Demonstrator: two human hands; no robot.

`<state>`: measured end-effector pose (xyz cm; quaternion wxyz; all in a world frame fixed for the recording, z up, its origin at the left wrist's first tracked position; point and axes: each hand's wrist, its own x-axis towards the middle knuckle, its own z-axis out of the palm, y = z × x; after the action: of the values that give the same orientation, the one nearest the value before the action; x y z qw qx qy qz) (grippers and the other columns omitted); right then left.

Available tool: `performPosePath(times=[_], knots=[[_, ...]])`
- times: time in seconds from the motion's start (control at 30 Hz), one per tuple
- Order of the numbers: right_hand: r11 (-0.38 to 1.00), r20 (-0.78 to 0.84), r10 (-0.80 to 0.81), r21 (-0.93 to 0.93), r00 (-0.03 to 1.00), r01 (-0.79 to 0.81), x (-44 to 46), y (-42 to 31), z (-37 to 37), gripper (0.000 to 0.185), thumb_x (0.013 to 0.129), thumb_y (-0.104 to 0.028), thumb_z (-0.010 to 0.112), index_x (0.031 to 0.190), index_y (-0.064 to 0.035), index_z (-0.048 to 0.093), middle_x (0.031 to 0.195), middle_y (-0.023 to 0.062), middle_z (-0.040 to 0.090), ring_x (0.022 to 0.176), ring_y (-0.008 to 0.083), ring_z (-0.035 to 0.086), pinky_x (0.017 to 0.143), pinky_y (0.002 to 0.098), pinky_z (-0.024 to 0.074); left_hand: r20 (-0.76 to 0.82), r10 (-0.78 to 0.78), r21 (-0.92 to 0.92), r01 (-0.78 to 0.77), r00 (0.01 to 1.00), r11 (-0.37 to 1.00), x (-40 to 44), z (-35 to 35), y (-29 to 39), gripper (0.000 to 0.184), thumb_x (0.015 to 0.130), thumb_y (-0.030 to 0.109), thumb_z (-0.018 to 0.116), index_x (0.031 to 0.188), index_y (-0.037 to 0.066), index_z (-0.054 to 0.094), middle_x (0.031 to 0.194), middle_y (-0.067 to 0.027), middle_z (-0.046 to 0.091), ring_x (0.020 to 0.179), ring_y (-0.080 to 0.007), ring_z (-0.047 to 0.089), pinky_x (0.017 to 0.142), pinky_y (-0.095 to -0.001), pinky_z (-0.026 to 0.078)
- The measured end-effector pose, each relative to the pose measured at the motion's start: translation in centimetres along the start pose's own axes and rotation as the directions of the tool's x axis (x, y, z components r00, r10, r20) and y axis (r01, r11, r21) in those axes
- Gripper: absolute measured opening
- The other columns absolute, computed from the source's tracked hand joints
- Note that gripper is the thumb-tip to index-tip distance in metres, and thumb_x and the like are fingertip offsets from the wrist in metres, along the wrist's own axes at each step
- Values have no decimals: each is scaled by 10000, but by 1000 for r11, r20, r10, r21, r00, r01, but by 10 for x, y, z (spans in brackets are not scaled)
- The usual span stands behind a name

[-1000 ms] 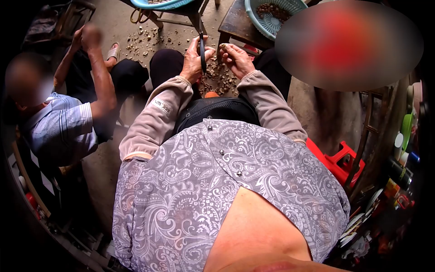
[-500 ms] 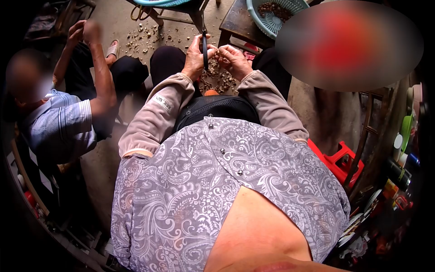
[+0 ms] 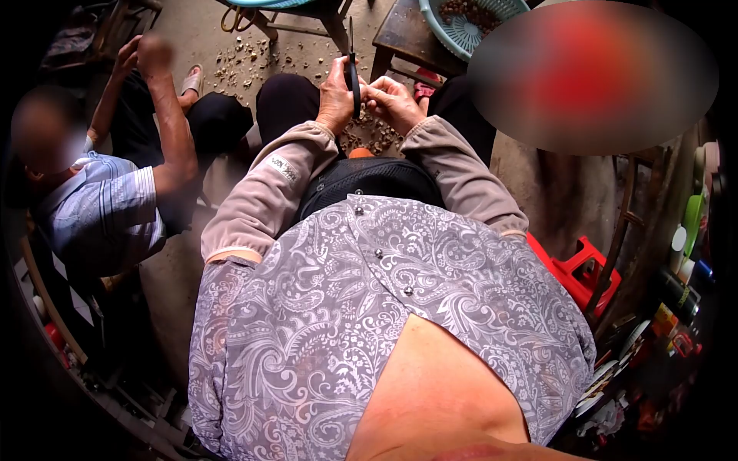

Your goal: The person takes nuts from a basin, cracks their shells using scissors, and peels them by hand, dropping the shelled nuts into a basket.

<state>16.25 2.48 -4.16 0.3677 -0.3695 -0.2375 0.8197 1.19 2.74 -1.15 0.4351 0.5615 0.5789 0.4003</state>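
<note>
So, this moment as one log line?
left hand: holding black-handled tool | right hand: beside left hand, contents unclear | floor: scattered fragments | blue basket: brown pieces inside

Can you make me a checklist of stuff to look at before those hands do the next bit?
1. Black-handled tool gripped in the left hand: ok.
2. Blade pointing away from the body: ok.
3. Right hand clear of the blade: ok, its fingertips are down beside the handle.
4. Something small pinched in the right fingertips: cannot tell, too small to see.
5. Floor tidy below the hands: not ok, broken bits lie scattered.
6. Blue basket upright: ok, brown pieces inside.
</note>
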Motion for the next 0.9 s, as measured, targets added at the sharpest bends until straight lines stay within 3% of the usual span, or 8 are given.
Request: performPosePath(times=[0.1,0.2,0.33,0.53,0.63,0.73,0.9], knots=[[992,60,27,121,998,-34,1,1,-4,115,919,-153,578,893,-55,525,812,24,596,631,36,545,509,132,432,-1,-75,-129,74,997,989,-1,0,-4,418,770,-21,563,1163,19,427,799,-65,616,649,-120,604,572,-232,497],[975,80,14,218,997,-31,-1,-5,-1,118,934,-166,553,918,-50,539,817,28,599,626,31,547,497,115,420,63,-106,-377,122,992,918,-2,-2,0,425,779,-17,554,1180,8,417,845,-77,612,702,-130,611,633,-236,506],[961,98,15,273,995,-41,-3,-10,-4,133,941,-179,539,967,-49,551,822,26,603,633,31,554,492,109,416,101,-65,-515,108,993,850,0,-4,6,423,782,-32,540,1181,6,408,845,-77,608,718,-136,619,656,-245,517],[961,110,7,273,994,-37,-2,-11,-7,137,942,-191,536,979,-60,555,816,18,608,624,23,555,471,107,406,126,-76,-581,136,989,803,0,-4,9,451,776,-41,543,1202,10,402,892,-87,603,735,-137,612,685,-244,514],[970,98,-24,242,995,-1,-2,-12,-7,136,942,-197,538,977,-67,557,806,7,607,615,18,551,464,105,399,98,-46,-497,89,994,863,3,-4,7,448,791,-34,564,1209,13,410,914,-93,609,754,-135,608,704,-243,508],[982,75,-32,189,997,17,-1,-12,-6,129,942,-199,540,970,-75,559,797,-2,606,602,14,542,463,105,392,66,-43,-569,73,997,819,2,-2,10,450,810,3,608,1218,22,420,933,-91,618,776,-129,604,716,-237,499],[993,36,-19,118,999,15,-4,-14,-1,111,939,-197,547,940,-88,570,771,-14,600,577,11,524,457,109,377,58,38,-307,-18,998,952,3,-4,7,450,844,74,640,1246,53,439,946,-67,635,785,-98,595,690,-216,493]])
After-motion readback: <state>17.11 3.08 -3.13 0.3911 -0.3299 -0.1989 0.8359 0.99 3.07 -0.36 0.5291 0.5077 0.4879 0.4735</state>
